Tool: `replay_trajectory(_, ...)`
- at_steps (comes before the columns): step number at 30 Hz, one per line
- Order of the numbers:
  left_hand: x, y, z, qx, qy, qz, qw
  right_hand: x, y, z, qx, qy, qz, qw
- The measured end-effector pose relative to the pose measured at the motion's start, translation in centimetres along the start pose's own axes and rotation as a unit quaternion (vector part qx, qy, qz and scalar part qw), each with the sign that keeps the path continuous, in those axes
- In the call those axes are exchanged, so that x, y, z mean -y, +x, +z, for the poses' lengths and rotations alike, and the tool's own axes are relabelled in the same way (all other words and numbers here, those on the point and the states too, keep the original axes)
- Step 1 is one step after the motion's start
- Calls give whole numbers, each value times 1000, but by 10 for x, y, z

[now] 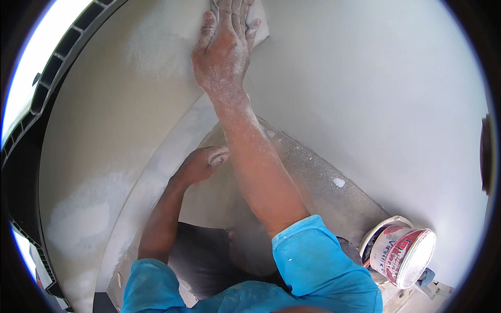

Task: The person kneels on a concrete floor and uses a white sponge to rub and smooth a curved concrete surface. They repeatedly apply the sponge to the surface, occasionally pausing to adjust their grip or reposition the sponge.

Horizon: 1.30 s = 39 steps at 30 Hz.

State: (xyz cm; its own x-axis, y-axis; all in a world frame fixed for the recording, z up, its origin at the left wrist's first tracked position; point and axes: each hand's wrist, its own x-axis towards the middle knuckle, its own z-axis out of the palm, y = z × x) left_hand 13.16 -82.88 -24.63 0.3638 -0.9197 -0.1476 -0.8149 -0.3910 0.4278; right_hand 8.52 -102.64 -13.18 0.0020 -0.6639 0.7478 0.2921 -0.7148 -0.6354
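Note:
My right hand (224,55), coated in white dust, is stretched up to the top of the head view. Its fingers lie over a pale, dusty sheet (262,23) that looks like sandpaper, pressed against the wall near a corner. The fingertips run out at the upper edge of the picture. Lower down, my left hand (203,163) is bent inward with its fingers curled and dust on it. The right forearm crosses in front of its fingertips, so I cannot see what it holds, if anything.
A smooth pale wall (365,94) fills the right side. Patchy white filler (86,211) marks the left wall surface. A white and red bucket (399,253) sits tilted against another container at the lower right, by the grey dusty floor (313,172). Black-framed openings (49,70) line the far left.

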Motion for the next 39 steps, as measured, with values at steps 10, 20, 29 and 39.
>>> replay_trajectory(10,-11,-5,-2,-93,26,54,994,-7,20,3,-95,-110,-80,986)
replay_trajectory(20,-75,-3,-1,-424,-168,135,879,-3,-54,-90,192,106,315,924)
replay_trajectory(29,-85,-15,-11,-241,-508,113,819,-17,-48,-133,424,324,160,830)
replay_trajectory(39,-162,-25,-55,-342,-142,199,907,18,19,-167,302,94,123,941)
